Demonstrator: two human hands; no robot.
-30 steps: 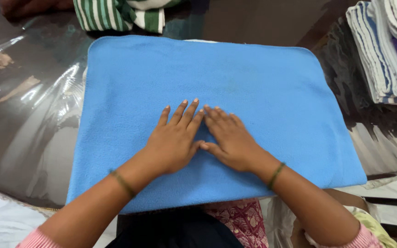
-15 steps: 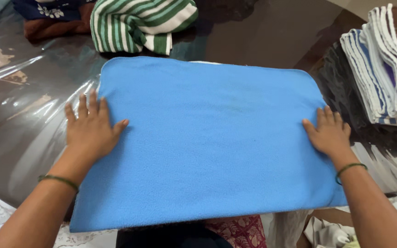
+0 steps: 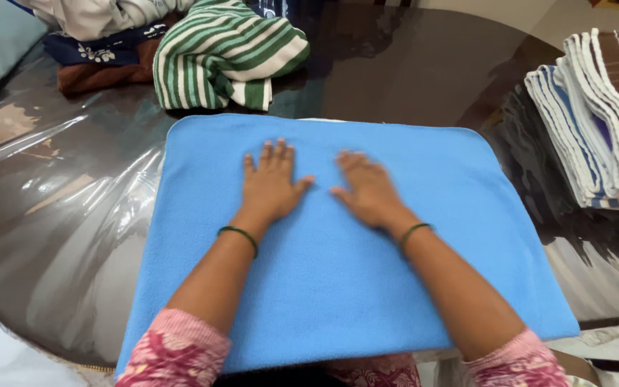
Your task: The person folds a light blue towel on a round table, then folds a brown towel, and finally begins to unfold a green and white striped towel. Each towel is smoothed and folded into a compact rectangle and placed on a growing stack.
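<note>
both hands flat on blue towel [image 3: 424,215]

The right hand [image 3: 368,192] is motion-blurred, its fingers [image 3: 352,160] hard to tell apart. At the worktop's [image 3: 410,64] far left corner, a heap of clothes [image 3: 102,43] runs past the top edge. The folded towel stack [image 3: 603,115] at the right edge is cut off.

left hand [image 3: 270,188] flat | right hand [image 3: 368,191] flat | blue cloth [image 3: 338,287]
</note>
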